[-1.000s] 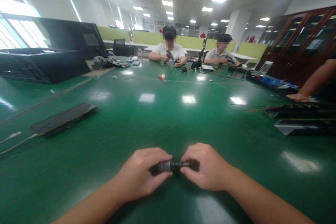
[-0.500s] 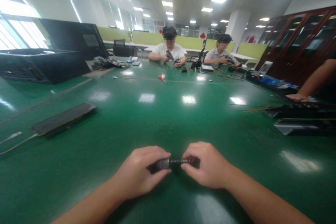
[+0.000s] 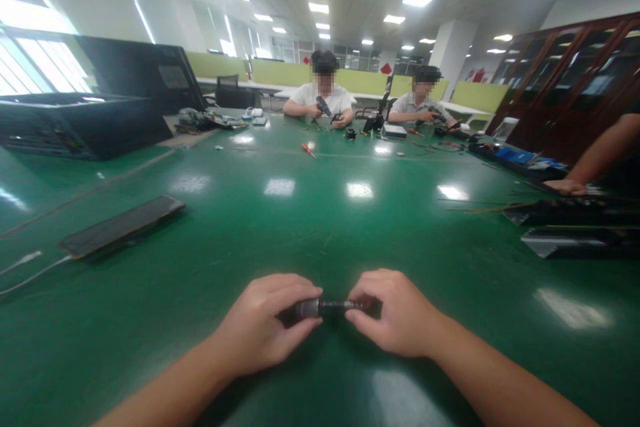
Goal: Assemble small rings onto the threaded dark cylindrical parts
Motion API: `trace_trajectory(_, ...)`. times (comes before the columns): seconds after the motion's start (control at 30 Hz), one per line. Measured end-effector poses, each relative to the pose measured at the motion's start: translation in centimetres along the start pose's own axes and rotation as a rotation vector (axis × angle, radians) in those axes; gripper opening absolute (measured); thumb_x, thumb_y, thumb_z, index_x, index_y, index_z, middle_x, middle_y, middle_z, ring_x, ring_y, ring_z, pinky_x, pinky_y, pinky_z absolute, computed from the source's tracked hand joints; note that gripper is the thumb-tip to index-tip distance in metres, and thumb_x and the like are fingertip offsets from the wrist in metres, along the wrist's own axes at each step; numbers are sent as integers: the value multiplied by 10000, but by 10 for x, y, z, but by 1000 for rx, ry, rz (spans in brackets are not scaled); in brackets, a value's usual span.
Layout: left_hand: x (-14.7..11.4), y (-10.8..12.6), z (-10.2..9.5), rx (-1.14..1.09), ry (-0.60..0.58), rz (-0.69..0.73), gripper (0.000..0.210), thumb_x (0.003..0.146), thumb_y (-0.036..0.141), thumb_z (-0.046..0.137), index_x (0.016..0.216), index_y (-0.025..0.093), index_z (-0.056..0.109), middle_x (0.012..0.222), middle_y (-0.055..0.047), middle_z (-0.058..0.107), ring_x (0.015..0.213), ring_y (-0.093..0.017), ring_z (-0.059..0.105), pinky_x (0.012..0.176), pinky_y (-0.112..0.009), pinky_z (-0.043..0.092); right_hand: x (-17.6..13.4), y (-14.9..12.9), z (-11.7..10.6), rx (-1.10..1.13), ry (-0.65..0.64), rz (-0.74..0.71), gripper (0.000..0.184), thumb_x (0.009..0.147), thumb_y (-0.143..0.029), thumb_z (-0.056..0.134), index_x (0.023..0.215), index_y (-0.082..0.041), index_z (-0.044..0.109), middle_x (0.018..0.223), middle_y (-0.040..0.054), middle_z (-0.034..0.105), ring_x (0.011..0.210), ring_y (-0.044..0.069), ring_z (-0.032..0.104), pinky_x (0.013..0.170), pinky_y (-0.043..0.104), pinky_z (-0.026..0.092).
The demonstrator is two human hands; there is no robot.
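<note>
Low over the green table (image 3: 320,233), my left hand (image 3: 265,327) is closed round a dark cylindrical part (image 3: 309,308), thumb below and fingers above. A thin dark shaft (image 3: 334,305) runs from it to the right. Its far end is pinched between the thumb and fingers of my right hand (image 3: 400,313). A darker end shows inside that grip, partly hidden. The cylinder and shaft lie level in one line. I cannot make out exactly what kind of part it is.
A dark flat bar (image 3: 123,227) with a white cable lies at left, before a black case (image 3: 85,123). Black metal trays (image 3: 580,242) are at right, near another person's hand (image 3: 567,187). Two people work at the far side, beyond a red screwdriver (image 3: 309,150).
My left hand has shifted slightly left and up with the cylinder. A little more shaft shows between the hands. My right hand has barely moved.
</note>
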State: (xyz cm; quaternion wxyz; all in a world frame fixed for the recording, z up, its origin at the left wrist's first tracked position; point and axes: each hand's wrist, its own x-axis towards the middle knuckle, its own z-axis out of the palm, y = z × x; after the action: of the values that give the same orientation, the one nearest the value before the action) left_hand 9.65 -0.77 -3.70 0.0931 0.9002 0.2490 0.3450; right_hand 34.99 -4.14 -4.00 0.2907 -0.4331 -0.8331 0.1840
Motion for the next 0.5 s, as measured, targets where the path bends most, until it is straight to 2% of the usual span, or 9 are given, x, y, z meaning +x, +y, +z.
trace_trajectory(0.5,-5,-8,2,26,-2,-13,243,823,243,727,1066,227,719,952,-46,771,850,-175,732,784,-272,599,0,1,1,-14,4,-4,63,834,-248,681,830,-186,692,730,8,673,676,159,604,660,286,411)
